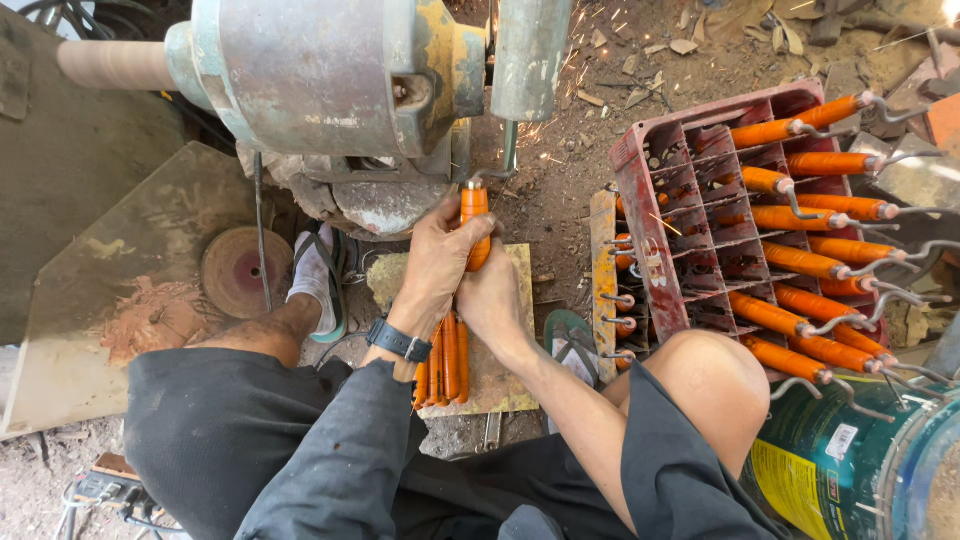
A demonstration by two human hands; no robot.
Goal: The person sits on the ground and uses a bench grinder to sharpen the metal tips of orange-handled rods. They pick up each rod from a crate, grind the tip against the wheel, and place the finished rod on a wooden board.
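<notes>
We grind hook tip: left hand (432,262), right hand (490,300), fingers clamped round orange-handled tool (475,225) at grinding wheel (522,60); sparks above fingers. Next likely needs steady pressure.

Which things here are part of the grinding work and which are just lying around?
In use: left hand, right hand, orange-handled tool, grinder, handles under the hands, red crate of hooked tools.

Lying about: worn disc, green drum, scrap chips.

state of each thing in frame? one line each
Left hand: wrapped around the orange-handled tool.
Right hand: gripping the same tool lower down.
Orange-handled tool: upright, metal tip at the grinder, sparks flying.
Bench grinder: running.
Red crate: tilted, hooked tools laid across it.
</notes>
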